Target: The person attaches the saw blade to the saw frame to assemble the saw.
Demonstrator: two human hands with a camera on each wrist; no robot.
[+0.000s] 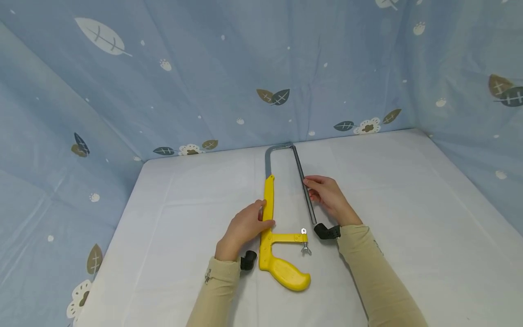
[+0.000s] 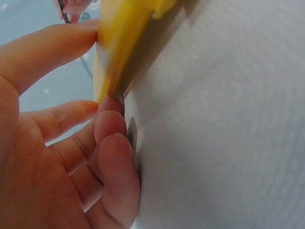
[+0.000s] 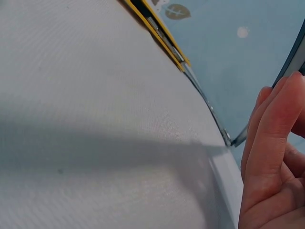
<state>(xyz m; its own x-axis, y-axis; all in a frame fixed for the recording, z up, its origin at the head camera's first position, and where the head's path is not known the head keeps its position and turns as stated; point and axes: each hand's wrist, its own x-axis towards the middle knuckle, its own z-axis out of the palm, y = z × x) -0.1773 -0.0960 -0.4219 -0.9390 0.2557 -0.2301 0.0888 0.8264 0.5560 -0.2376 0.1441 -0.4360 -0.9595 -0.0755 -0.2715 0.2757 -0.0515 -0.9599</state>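
A blue leaf-print curtain [image 1: 229, 54] backs a white tabletop [image 1: 184, 259], where a yellow-handled hacksaw frame [image 1: 268, 193] sits with its grip toward the person. The saw blade [image 1: 299, 164] meets the frame's far end; its near end stands apart from the short yellow arm [image 1: 286, 238]. The left hand [image 1: 245, 225] grips the frame's spine, apparently to steady it, while the right hand [image 1: 328, 196] pinches the blade mid-length, seemingly to control the loose end. A wing nut [image 1: 306, 249] caps the arm's bolt.
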